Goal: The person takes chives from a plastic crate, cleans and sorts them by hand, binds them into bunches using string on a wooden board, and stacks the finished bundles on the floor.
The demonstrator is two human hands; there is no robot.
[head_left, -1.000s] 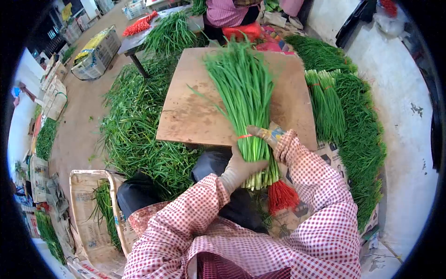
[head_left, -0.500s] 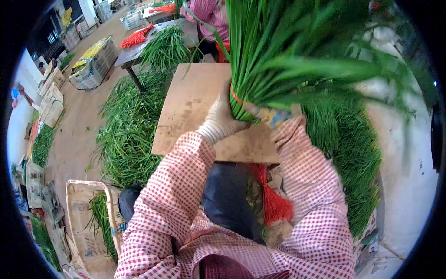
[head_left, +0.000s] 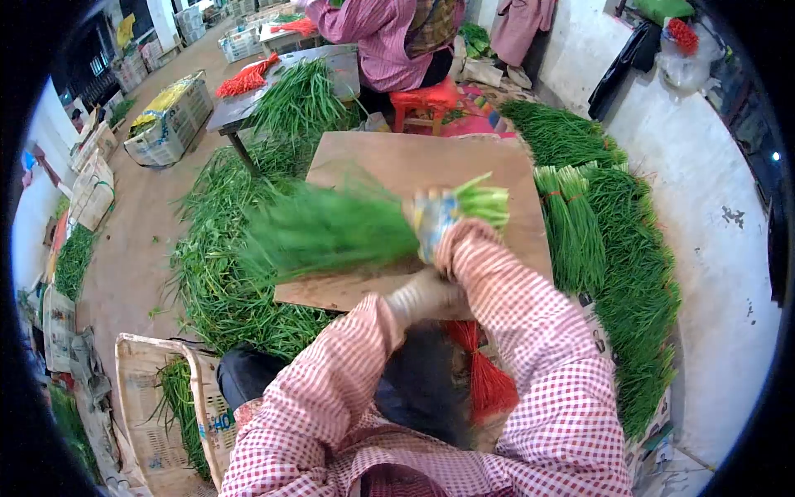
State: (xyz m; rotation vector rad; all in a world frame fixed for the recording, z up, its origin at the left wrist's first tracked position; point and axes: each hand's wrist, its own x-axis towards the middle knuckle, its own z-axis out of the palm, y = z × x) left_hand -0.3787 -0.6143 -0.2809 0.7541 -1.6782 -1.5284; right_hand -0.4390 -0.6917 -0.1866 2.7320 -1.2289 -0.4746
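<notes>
My right hand (head_left: 432, 219), in a patterned glove, grips a bunch of chives (head_left: 331, 228) near its cut ends. The bunch lies sideways over the wooden board (head_left: 414, 157), pale stems (head_left: 484, 201) pointing right and blurred leaves fanning left past the board's edge. Just below, at the front edge of the board, my left hand (head_left: 432, 294) in a white glove is smeared by motion, and its fingers cannot be made out. Close to it, a bundle of red ties (head_left: 493, 381) hangs below the board's front edge.
Tied chive bunches (head_left: 571, 224) and a long green pile (head_left: 633, 306) lie along the right. Loose leaves (head_left: 215, 240) cover the floor at left, beside a plastic crate (head_left: 137, 406). Ahead, a co-worker (head_left: 385, 41) sits on a red stool (head_left: 422, 103) near another table (head_left: 224, 112).
The chive bunch went from upright, with an orange band showing, to lying sideways with leaves left. My left hand left the bunch and came down to the board's front edge.
</notes>
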